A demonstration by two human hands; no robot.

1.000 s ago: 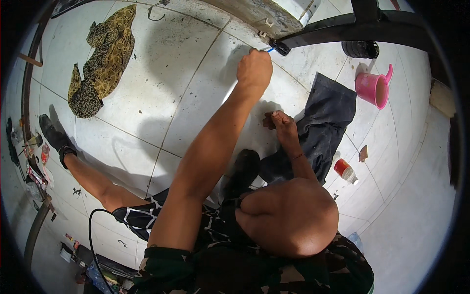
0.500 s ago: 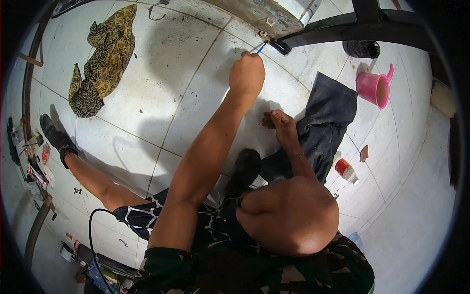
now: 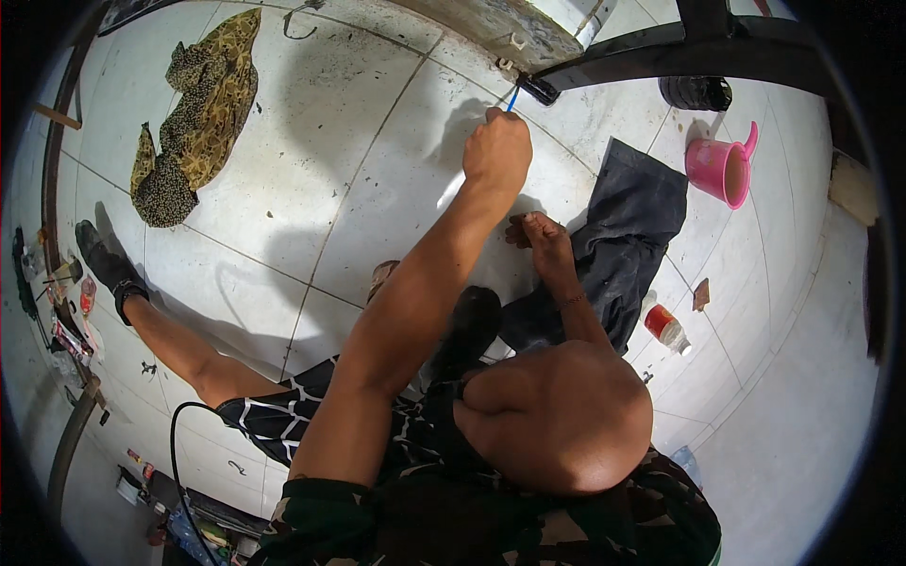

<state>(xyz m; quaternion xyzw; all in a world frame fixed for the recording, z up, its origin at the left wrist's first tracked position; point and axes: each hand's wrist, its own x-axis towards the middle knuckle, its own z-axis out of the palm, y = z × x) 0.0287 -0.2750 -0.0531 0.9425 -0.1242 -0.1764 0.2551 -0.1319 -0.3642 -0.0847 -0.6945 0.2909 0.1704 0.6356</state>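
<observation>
My left hand (image 3: 498, 153) is closed around a thin blue-handled tool (image 3: 512, 99), which looks like a small paintbrush. Its dark tip meets the black foot (image 3: 539, 91) of a metal frame, beside the wall base. Close to my bent knee, my right hand (image 3: 541, 236) hovers low with curled fingers. Whatever those fingers hold, if anything, is hidden. Dark crumpled cloth (image 3: 634, 212) lies just right of that hand.
The black metal frame (image 3: 651, 58) spans the upper right. A black container (image 3: 696, 93), a pink dipper (image 3: 719, 170) and a bottle with a red label (image 3: 666, 328) stand or lie at right. Patterned cloth (image 3: 203, 118) is spread at upper left on the tiled floor (image 3: 349, 123).
My left hand has shifted right and slightly nearer, and the blue handle stands steeper. A small brownish patch now shows beside my left forearm. The right hand has stayed put.
</observation>
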